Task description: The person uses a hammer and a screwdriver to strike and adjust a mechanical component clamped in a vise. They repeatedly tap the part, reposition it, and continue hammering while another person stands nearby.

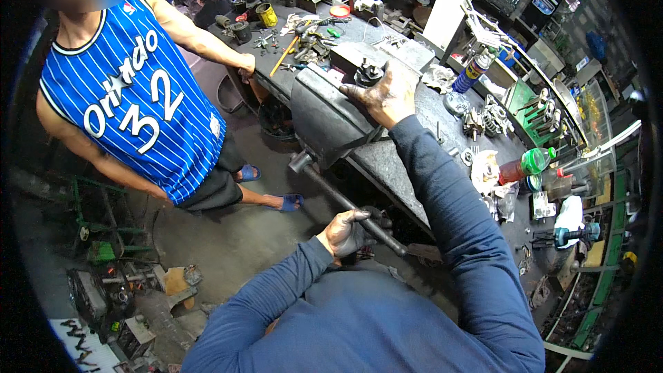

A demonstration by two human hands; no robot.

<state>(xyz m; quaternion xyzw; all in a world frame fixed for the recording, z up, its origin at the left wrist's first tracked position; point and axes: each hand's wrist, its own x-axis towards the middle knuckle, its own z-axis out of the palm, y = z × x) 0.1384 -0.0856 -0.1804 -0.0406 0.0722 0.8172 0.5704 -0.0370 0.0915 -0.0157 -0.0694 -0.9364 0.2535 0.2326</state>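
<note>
A big grey bench vise stands at the bench's near edge, its long bar handle slanting down toward me. My left hand is closed around the handle near its lower end, with dark, greasy fingers. My right hand lies over the top of the vise, thumb stretched out to the left and fingers apart. Just beside it, a dark round metal part sits at the vise jaws. Whether my right fingertips touch that part cannot be made out.
A person in a blue striped jersey stands at the left, one hand at the bench edge. The workbench carries a spray can, a red bottle with a green cap, tools and metal parts. A dark bucket stands behind the vise.
</note>
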